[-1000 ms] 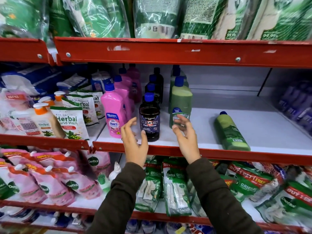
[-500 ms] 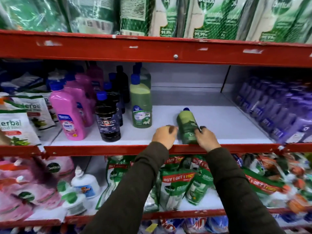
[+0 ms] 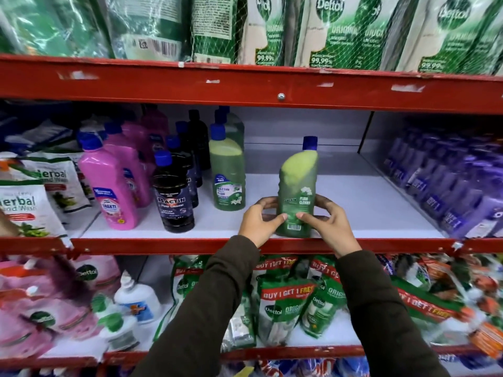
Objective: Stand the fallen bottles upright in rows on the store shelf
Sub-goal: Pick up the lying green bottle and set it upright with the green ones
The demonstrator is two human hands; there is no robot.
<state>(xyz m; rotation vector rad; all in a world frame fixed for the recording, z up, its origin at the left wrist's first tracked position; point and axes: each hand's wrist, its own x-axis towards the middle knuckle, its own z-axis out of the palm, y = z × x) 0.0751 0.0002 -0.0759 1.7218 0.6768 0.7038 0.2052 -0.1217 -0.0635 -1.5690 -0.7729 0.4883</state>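
A green floor-cleaner bottle (image 3: 298, 186) with a blue cap stands nearly upright at the front edge of the white shelf (image 3: 367, 202), leaning slightly right. My left hand (image 3: 257, 223) grips its lower left side and my right hand (image 3: 328, 223) its lower right side. To the left stand rows of upright bottles: green ones (image 3: 227, 172), dark ones (image 3: 172, 197) and pink ones (image 3: 110, 190).
The red shelf lip (image 3: 163, 244) runs below my hands and a red beam (image 3: 245, 83) above. Purple bottles (image 3: 446, 183) fill the bay to the right. Herbal hand-wash pouches (image 3: 30, 205) lie at left. Refill packs (image 3: 285, 308) crowd the shelf below.
Both hands went from the standing bottles to the green bottle lying on its side, took hold of it and tipped it up onto its base. The view shifted right.
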